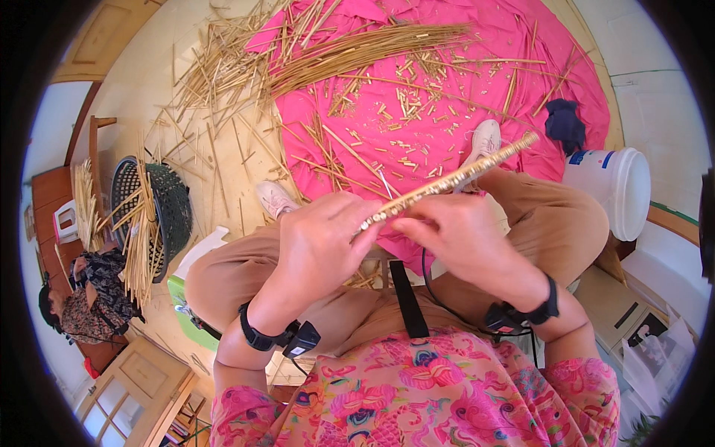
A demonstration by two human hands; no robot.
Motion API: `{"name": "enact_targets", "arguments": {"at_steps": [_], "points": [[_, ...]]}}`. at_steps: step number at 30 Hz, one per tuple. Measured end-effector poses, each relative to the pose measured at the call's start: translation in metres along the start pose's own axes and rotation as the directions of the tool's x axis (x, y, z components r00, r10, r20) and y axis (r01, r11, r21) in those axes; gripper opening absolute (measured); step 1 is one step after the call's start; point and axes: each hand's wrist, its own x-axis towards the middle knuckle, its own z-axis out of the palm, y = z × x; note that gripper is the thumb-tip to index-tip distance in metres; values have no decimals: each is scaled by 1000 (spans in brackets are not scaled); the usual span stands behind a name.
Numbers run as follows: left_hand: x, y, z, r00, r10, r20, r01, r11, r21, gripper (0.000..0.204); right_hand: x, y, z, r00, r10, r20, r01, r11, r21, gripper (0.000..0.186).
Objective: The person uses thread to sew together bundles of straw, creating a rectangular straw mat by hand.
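Note:
A long, narrow straw-coloured piece, apparently cut stalks joined side by side and seen nearly edge-on, slants up to the right above my lap. My left hand pinches its lower left end between thumb and fingers. Further along, my right hand is closed on its near edge, thumb pointing left. Its far right end sticks out free beyond my right hand. The fingers behind the piece are partly hidden. A thin pale stick shows just past my hands, above the pink cloth.
Pink cloth covers the floor ahead, strewn with short cut stalks and a bundle of long stalks. Left stands a dark green basket holding stalks; another person is beyond it. A white bucket and dark cloth are at right.

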Motion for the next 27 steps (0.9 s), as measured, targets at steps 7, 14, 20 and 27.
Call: {"name": "enact_targets", "arguments": {"at_steps": [7, 14, 20, 27], "points": [[-5, 6, 0, 981, 192, 5, -192, 977, 93, 25, 15, 24, -41, 975, -84, -207, 53, 987, -151, 17], [-8, 10, 2, 966, 258, -2, -257, 961, 105, 28, 23, 5, -10, 980, 5, 198, -46, 978, 202, 11], [-7, 6, 2, 978, 206, 22, -207, 976, 67, 26, 26, 7, 15, 995, -21, 99, -6, 966, 258, 10], [-3, -2, 0, 993, 120, -7, -119, 987, 105, 22, 45, 10, 24, 1000, 0, -20, 4, 981, 193, 14]]}}
